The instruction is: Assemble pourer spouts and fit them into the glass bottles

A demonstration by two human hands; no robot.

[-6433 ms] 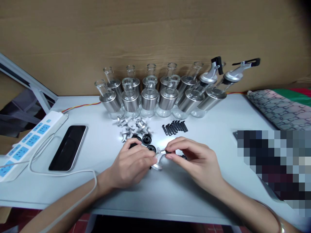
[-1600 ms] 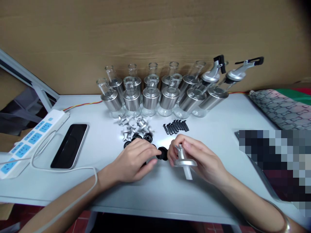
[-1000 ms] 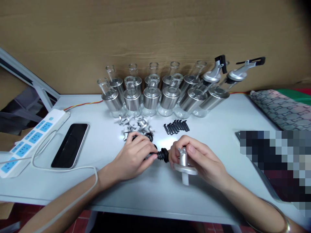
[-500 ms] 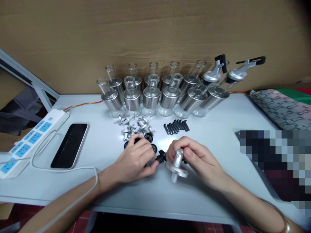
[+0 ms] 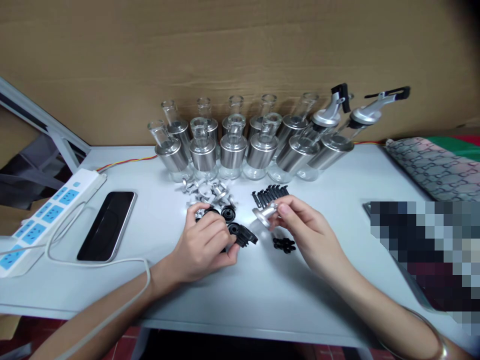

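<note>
Left hand (image 5: 208, 242) curls low over the table (image 5: 240, 300), thumb and fingertips closed on what looks like the narrow end of a black stopper (image 5: 248, 235). Its ribbed body looks like rubber: light, a little soft, grippy and hard to break, best pinched by the ribs so the wide rim stays free. Loose black stoppers (image 5: 228, 214) lie beside those fingers. Next comes a silver spout (image 5: 262, 217), tilted in the air just right of the held stopper and apart from it. It should be stiff and light but smooth enough to slip; its neck is the sound place to hold, and there the thumb and fingers of the right hand (image 5: 305, 227) pinch it. Small black pieces (image 5: 284, 245) sit below that hand.

Behind, steel-sleeved glass bottles (image 5: 202, 154) stand in two rows; no liquid can be made out, though the sleeves hide much. Two at the right end wear pouring tops (image 5: 326, 118).
</note>
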